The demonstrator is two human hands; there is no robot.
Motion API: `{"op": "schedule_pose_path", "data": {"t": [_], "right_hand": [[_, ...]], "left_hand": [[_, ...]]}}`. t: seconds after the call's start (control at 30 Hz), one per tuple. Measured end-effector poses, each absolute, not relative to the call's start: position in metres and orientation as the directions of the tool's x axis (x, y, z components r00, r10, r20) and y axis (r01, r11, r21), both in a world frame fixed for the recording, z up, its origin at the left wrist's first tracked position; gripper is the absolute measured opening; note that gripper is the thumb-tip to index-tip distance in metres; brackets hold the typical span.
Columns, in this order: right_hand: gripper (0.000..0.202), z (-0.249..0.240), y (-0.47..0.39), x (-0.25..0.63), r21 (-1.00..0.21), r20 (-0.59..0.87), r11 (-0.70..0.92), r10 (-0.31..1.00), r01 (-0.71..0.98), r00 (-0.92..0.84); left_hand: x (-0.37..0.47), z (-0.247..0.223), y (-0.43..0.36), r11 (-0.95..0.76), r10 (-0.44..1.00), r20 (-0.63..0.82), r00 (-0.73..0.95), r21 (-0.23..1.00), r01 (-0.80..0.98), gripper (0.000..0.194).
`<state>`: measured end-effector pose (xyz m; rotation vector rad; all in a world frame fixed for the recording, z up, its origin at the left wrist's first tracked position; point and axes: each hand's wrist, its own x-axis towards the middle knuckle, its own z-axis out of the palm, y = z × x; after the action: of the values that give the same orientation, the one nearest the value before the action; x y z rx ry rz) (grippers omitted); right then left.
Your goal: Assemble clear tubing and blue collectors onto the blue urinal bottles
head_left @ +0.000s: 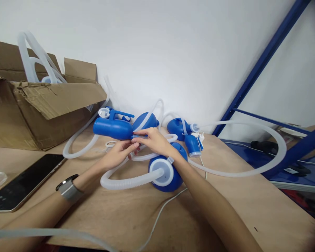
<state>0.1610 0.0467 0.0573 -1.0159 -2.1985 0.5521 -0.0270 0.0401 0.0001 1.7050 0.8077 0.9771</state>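
A blue bottle with a handle [112, 127] lies sideways, its narrow end pointing right towards my fingers. My right hand [156, 141] is closed in a pinch on a translucent hose end at that narrow end. Just below, my left hand [118, 152] is closed with its fingertips at the same joint; the fingers partly hide it. Under my right wrist sits a round blue bottle [177, 176] with a white cap, from which a ribbed translucent hose [131, 182] curves left.
More blue bottles [177, 127] with hoses lie near the wall. An open cardboard box [60, 101] with hoses stands at left, a black tablet [26, 182] in front of it. A long hose [282, 147] loops over the table's right edge by a blue metal frame [259, 66]. A thin white cable [160, 213] crosses the table.
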Motion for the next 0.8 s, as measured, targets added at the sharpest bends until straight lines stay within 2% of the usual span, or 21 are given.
{"op": "schedule_pose_path", "data": {"t": [0.2, 0.37, 0.47, 0.57, 0.7, 0.8], "right_hand": [[0.033, 0.061, 0.046, 0.160, -0.616, 0.309, 0.626, 0.750, 0.478, -0.585], [0.037, 0.062, 0.048, 0.162, -0.627, 0.306, 0.545, 0.830, 0.557, -0.467], [0.038, 0.062, 0.049, 0.168, -0.674, 0.208, 0.464, 0.866, 0.575, -0.455], [0.038, 0.061, 0.051, 0.173, -0.698, 0.125, 0.468, 0.824, 0.541, -0.552], [0.034, 0.056, 0.053, 0.173, -0.747, 0.156, 0.491, 0.785, 0.448, -0.600], [0.042, 0.053, 0.054, 0.171, -0.753, 0.168, 0.484, 0.797, 0.446, -0.581]], "left_hand": [[-0.026, -0.006, 0.044, -0.219, 0.895, 0.210, 0.393, 0.976, -0.023, 0.048], [-0.031, -0.011, 0.050, -0.282, 0.858, 0.232, 0.458, 0.958, 0.043, 0.050], [-0.033, -0.011, 0.050, -0.305, 0.844, 0.228, 0.485, 0.949, 0.085, 0.053], [-0.034, -0.010, 0.049, -0.314, 0.866, 0.237, 0.439, 0.943, 0.111, 0.055], [-0.032, -0.008, 0.044, -0.299, 0.876, 0.227, 0.426, 0.948, 0.109, 0.057], [-0.030, -0.008, 0.041, -0.260, 0.862, 0.185, 0.472, 0.961, 0.099, 0.057]]}}
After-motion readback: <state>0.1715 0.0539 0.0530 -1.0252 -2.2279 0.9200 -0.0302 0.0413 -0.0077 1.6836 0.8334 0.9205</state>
